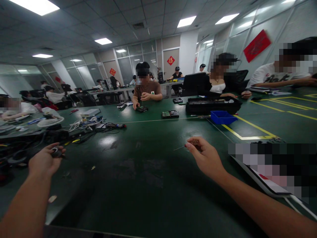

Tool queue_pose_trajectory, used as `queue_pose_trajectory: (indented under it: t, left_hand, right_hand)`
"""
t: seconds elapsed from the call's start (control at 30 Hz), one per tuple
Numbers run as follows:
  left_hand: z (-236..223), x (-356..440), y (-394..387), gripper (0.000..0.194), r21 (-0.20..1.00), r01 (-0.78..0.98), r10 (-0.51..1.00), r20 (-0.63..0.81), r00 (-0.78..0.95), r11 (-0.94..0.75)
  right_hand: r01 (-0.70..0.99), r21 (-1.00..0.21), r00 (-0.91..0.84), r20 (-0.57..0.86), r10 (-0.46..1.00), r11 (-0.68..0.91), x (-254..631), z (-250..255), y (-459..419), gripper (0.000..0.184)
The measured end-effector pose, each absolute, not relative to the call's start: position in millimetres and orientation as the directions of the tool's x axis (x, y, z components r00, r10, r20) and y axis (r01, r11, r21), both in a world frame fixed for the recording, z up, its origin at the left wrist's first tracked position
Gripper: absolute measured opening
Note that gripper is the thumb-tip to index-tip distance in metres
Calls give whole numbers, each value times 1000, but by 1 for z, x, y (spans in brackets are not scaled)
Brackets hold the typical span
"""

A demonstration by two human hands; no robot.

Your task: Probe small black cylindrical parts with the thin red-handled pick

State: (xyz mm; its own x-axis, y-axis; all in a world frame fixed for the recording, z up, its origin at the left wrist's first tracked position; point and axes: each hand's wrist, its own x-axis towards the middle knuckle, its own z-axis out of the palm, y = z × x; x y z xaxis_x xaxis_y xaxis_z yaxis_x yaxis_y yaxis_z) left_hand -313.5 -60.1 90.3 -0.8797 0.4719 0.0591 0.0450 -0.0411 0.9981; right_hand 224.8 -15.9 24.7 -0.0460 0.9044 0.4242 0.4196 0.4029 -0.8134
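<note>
My left hand (46, 160) is raised over the left side of the green table, closed on a small dark object with a grey ring-like face (56, 152). What kind of part it is, I cannot make out. On the right, my right hand (206, 157) grips a thin screwdriver (179, 148) whose bare metal shaft points left above the tabletop. A bit of red shows where the shaft meets my fingers; the rest of the handle is mostly hidden by them. The two hands are far apart.
Tangled cables (86, 124) lie at the left. Across the green table (119, 198), a co-worker (148, 89) handles a hard drive (142, 109); another hard drive (170, 114) lies nearby. A black tray (214, 105) and blue bin (223, 117) stand at the back right. Yellow tape (257, 137) marks the tabletop.
</note>
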Motion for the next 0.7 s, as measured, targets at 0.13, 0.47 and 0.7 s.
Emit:
queue_pose_trajectory:
  t: [0.13, 0.47, 0.7]
  left_hand:
    - [98, -254, -33, 26, 981, -150, 674, -26, -738, -126]
    - [69, -64, 11, 36, 952, 302, 991, 91, -101, -56]
    - [31, 2, 9, 33, 829, 455, 937, 218, 273, -325]
  right_hand:
    - [418, -820, -49, 410, 911, 391, 225, 22, -15, 27]
    - [446, -821, -90, 356, 930, 357, 224, 34, -19, 30]
    - [356, -844, -95, 394, 914, 401, 225, 29, -19, 27]
